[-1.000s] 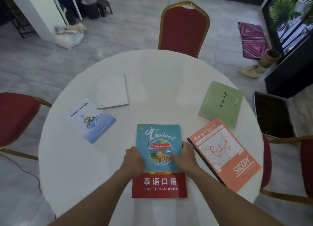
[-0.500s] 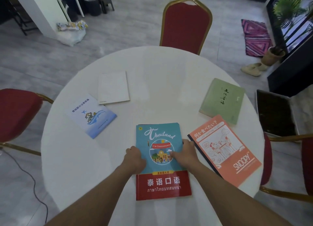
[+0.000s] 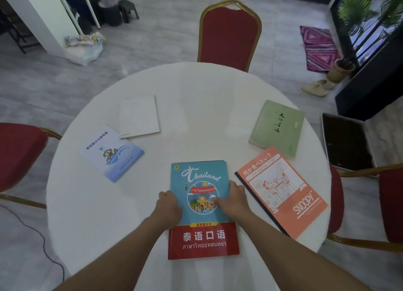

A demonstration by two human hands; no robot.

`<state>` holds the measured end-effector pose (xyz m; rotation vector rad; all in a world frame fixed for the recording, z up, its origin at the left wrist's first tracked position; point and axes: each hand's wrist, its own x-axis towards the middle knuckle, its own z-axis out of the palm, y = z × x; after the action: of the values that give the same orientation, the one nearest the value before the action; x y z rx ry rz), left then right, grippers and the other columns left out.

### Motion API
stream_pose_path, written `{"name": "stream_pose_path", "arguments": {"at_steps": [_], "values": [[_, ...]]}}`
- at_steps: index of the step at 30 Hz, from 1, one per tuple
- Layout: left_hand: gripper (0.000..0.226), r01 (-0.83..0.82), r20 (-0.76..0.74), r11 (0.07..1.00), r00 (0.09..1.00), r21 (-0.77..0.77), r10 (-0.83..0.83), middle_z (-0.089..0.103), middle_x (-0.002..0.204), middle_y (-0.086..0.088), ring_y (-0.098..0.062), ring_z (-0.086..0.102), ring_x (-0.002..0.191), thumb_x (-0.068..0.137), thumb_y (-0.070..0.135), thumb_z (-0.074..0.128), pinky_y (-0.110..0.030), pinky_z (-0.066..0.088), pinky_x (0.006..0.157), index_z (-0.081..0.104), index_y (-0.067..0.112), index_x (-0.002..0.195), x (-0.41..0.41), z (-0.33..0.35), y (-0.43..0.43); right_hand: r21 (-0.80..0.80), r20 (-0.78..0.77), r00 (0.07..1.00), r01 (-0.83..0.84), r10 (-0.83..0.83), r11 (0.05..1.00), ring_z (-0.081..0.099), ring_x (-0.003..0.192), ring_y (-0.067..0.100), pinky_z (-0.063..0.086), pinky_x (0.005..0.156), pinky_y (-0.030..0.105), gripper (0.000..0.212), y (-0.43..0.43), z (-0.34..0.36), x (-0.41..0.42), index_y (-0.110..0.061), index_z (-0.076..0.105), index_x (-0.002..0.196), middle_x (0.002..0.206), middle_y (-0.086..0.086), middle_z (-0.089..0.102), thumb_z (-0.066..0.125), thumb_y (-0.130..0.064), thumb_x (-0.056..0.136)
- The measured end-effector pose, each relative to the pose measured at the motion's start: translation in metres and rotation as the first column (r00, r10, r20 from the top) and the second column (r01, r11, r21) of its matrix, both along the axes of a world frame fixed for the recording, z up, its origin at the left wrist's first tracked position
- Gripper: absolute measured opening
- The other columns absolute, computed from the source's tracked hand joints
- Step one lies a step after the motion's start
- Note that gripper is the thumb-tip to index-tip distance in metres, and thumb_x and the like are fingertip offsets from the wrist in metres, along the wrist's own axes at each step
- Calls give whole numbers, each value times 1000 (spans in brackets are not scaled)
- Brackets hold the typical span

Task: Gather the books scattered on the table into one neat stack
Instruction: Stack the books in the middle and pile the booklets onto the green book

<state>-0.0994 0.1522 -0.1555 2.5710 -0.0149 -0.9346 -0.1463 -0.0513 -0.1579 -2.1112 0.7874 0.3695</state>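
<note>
A blue and red Thailand book (image 3: pixel 201 236) lies flat at the near middle of the round white table (image 3: pixel 196 107). My left hand (image 3: pixel 169 207) grips its left edge and my right hand (image 3: pixel 232 200) grips its right edge, thumb on the cover. An orange Snoopy notebook (image 3: pixel 281 191) lies just right of it, angled. A green book (image 3: pixel 277 128) sits behind that at the right. A white and blue booklet (image 3: pixel 111 153) lies at the left, and a plain white book (image 3: pixel 139 117) sits behind it.
Red chairs with gold frames stand at the far side (image 3: pixel 230 35), the left (image 3: pixel 19 157) and the right (image 3: pixel 390 205). A dark tray (image 3: pixel 346 142) rests off the table's right edge. A cable (image 3: pixel 43 245) runs over the floor at lower left.
The Thailand book sits slightly nearer to me and a little more to the right between my hands; both hands keep their hold on its sides. The other books have not moved.
</note>
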Motion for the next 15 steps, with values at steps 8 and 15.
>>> {"name": "stream_pose_path", "arguments": {"at_steps": [8,15], "values": [[55,58,231,998,971,21,-61,38,127,-11,-23,41,117,89,29,64,-32,44,95,35,7,129,3,17,-16,-43,31,998,-58,59,997,48,126,22,48,98,35,61,-14,5,-3,-20,47,136,132,5,44,70,-45,86],[54,219,207,966,960,-141,-187,39,141,-12,-26,42,129,94,25,58,-31,37,106,39,5,141,6,35,-103,-208,80,993,104,-89,973,46,128,31,41,108,43,60,-100,24,-15,-16,44,146,139,13,46,63,-39,93]]}}
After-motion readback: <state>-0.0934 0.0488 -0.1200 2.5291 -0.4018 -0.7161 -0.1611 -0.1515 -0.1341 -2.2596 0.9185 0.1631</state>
